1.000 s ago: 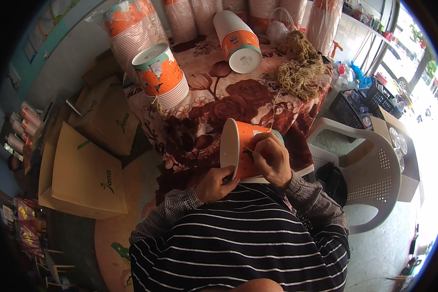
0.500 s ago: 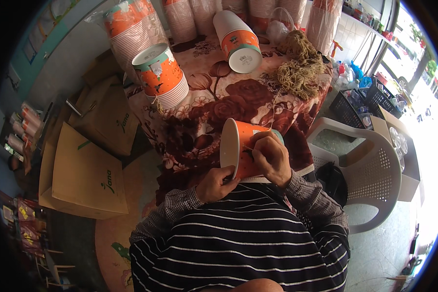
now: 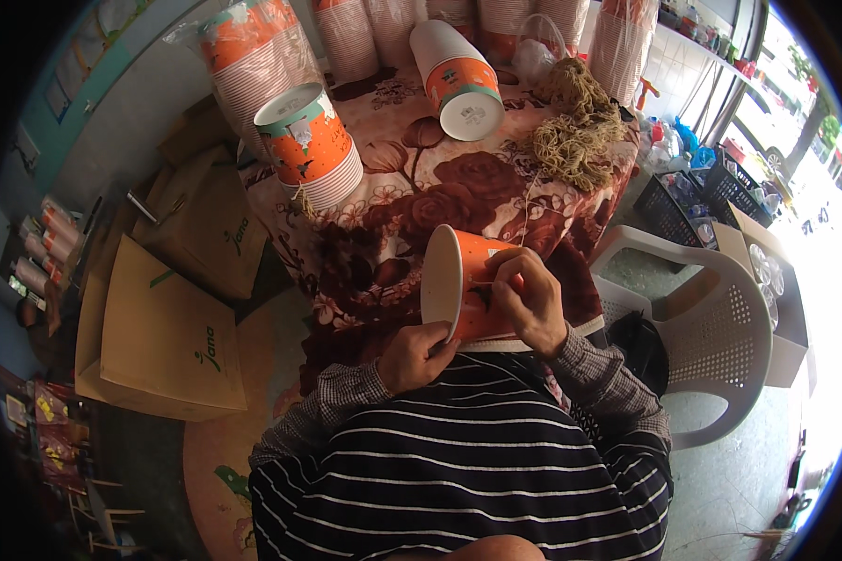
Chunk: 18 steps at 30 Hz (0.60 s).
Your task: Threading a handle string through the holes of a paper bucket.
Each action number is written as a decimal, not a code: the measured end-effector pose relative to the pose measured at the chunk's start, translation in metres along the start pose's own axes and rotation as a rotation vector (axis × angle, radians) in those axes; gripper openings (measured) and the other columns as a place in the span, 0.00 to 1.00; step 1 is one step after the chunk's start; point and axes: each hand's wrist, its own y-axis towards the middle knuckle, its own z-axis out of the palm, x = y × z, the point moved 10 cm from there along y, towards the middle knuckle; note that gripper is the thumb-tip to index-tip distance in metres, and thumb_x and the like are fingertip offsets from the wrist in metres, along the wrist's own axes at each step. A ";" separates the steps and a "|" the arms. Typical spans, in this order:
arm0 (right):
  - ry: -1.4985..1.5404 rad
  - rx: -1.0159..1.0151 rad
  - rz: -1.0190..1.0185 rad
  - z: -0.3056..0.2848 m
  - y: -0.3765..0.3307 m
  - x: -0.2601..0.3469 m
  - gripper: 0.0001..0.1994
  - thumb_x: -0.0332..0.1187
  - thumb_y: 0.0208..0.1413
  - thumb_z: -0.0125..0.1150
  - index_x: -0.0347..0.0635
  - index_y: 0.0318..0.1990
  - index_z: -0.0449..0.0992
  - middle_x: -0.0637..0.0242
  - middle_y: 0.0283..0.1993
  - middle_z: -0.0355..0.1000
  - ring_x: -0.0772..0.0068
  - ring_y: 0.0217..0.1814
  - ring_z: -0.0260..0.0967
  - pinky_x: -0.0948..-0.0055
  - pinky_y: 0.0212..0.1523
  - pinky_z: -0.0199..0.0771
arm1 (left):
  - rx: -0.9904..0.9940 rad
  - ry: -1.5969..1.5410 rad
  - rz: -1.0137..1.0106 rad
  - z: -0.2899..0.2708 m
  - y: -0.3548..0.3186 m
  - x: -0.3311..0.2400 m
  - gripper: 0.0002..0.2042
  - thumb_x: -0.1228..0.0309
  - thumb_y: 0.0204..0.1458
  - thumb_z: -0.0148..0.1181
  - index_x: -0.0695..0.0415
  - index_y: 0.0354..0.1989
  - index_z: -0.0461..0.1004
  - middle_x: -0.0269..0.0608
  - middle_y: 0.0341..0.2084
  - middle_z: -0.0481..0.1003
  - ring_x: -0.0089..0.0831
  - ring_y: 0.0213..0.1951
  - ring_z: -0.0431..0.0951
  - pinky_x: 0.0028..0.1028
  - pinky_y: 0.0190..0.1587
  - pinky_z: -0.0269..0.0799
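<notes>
Left hand (image 3: 413, 358) clamped tub (image 3: 477, 323) at rim; right hand (image 3: 531, 301) held grip together at tub's side. String (image 3: 575, 145) lay on tabletop (image 3: 407, 201).

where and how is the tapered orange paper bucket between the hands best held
Probably hold the tapered orange paper bucket by the near edge of its rim, coming from the left. Its mouth opens leftward, so the wall there is easy to pinch, where the left hand is, leaving the outer side for the right hand.
</notes>
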 end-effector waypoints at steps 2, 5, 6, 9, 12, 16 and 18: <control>0.218 -0.034 0.075 -0.002 -0.001 -0.017 0.02 0.24 0.54 0.56 0.37 0.33 0.69 0.62 0.43 0.71 0.74 0.43 0.68 0.72 0.45 0.69 | -0.081 0.063 0.077 -0.010 0.001 -0.015 0.03 0.78 0.52 0.57 0.63 0.30 0.69 0.48 0.20 0.71 0.41 0.20 0.74 0.32 0.24 0.68; 0.492 -0.033 0.315 0.008 -0.005 -0.034 0.02 0.25 0.59 0.56 0.38 0.36 0.70 0.68 0.45 0.70 0.83 0.42 0.67 0.78 0.45 0.69 | -0.121 0.096 0.131 -0.019 0.001 -0.020 0.03 0.78 0.52 0.58 0.64 0.30 0.70 0.50 0.21 0.71 0.46 0.23 0.75 0.33 0.25 0.69; 0.556 -0.024 0.372 0.012 -0.006 -0.039 0.02 0.26 0.60 0.56 0.38 0.37 0.71 0.69 0.45 0.70 0.84 0.42 0.67 0.80 0.45 0.69 | -0.050 0.097 0.105 -0.015 0.001 -0.013 0.03 0.78 0.52 0.58 0.64 0.31 0.70 0.50 0.23 0.72 0.45 0.24 0.76 0.33 0.25 0.69; 0.632 -0.022 0.327 0.015 -0.005 -0.049 0.02 0.26 0.61 0.55 0.39 0.39 0.71 0.69 0.47 0.70 0.83 0.43 0.68 0.80 0.45 0.70 | 0.036 0.068 0.066 -0.011 0.000 0.000 0.04 0.78 0.52 0.58 0.64 0.32 0.70 0.50 0.25 0.73 0.42 0.27 0.77 0.31 0.27 0.72; 0.772 0.019 0.341 0.025 -0.006 -0.041 0.01 0.26 0.62 0.54 0.40 0.39 0.71 0.68 0.50 0.69 0.81 0.48 0.69 0.78 0.50 0.69 | 0.032 -0.007 0.021 -0.015 0.003 -0.005 0.06 0.76 0.54 0.59 0.65 0.35 0.70 0.48 0.28 0.74 0.38 0.31 0.79 0.28 0.33 0.75; 0.753 0.109 0.349 0.053 -0.013 -0.044 0.03 0.27 0.62 0.54 0.37 0.38 0.72 0.62 0.54 0.70 0.73 0.55 0.68 0.70 0.59 0.66 | -0.269 -0.444 -0.116 -0.033 -0.005 0.021 0.15 0.72 0.54 0.61 0.64 0.47 0.66 0.43 0.40 0.73 0.31 0.41 0.78 0.26 0.45 0.75; 0.691 0.113 0.335 0.066 -0.019 -0.058 0.03 0.28 0.63 0.54 0.38 0.38 0.72 0.63 0.53 0.70 0.75 0.54 0.67 0.71 0.59 0.65 | -0.307 -0.525 -0.040 -0.039 0.004 0.022 0.23 0.73 0.52 0.64 0.62 0.54 0.62 0.43 0.48 0.68 0.32 0.46 0.75 0.26 0.47 0.73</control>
